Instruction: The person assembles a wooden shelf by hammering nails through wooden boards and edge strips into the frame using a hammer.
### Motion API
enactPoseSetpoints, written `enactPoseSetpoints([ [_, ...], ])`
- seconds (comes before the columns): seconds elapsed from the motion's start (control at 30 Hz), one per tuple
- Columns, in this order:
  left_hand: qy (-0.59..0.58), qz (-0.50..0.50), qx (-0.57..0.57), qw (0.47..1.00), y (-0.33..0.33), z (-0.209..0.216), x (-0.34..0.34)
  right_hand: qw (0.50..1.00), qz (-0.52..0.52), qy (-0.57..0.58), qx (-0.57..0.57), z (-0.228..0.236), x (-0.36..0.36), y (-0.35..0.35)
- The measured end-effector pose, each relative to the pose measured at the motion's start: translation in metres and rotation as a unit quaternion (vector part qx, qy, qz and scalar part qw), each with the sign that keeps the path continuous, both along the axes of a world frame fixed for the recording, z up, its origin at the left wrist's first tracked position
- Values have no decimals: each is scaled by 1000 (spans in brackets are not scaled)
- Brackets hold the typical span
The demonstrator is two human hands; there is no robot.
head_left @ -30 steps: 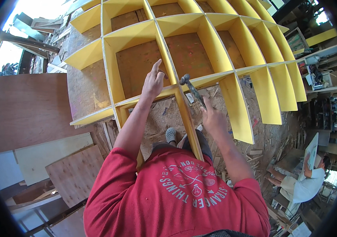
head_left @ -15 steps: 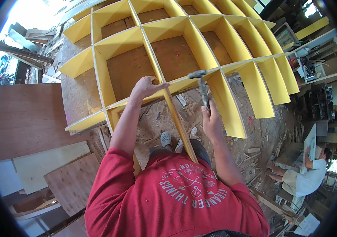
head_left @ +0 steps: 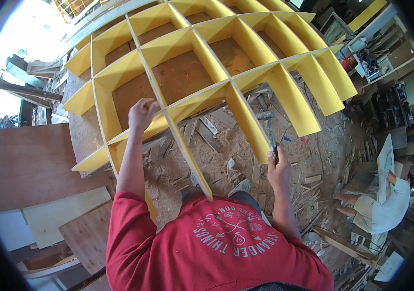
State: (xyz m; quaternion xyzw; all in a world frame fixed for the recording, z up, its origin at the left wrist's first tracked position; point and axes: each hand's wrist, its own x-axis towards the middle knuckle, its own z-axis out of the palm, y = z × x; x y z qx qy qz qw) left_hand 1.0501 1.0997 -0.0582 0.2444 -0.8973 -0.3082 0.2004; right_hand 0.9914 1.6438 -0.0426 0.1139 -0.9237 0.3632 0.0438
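A large lattice of interlocked yellow panels (head_left: 212, 94) with curved edges spans the far side, its cells open at the top. My left hand (head_left: 142, 115) is closed, fingers curled, over a front cell just left of a crossing joint. Whether a small thing sits between its fingertips cannot be made out. My right hand (head_left: 278, 167) grips the dark handle of a hammer (head_left: 270, 130), held with its metal head up, right of a yellow panel that juts toward me. Another yellow panel (head_left: 187, 151) runs from the joint toward my waist, between my arms.
Under the lattice lies a stained brown board (head_left: 183, 75). Wood scraps and sawdust cover the floor (head_left: 236, 160). Plywood sheets (head_left: 66, 213) lean at the left. A co-worker (head_left: 379, 203) sits at the right with a pale board. Cluttered shelves (head_left: 386, 63) stand far right.
The hammer has moved away from the joint, to the right and nearer to me. My left hand has come off the joint to its left. The whole view has shifted.
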Motion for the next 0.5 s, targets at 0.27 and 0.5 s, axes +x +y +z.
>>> enactPoseSetpoints([
  [0.27,270,132,525,796,194,24,29,993,94,-69,-6,-1,-16,82],
  [0.5,175,28,741,648,343,-25,46,975,128,-154,-95,-27,-47,119],
])
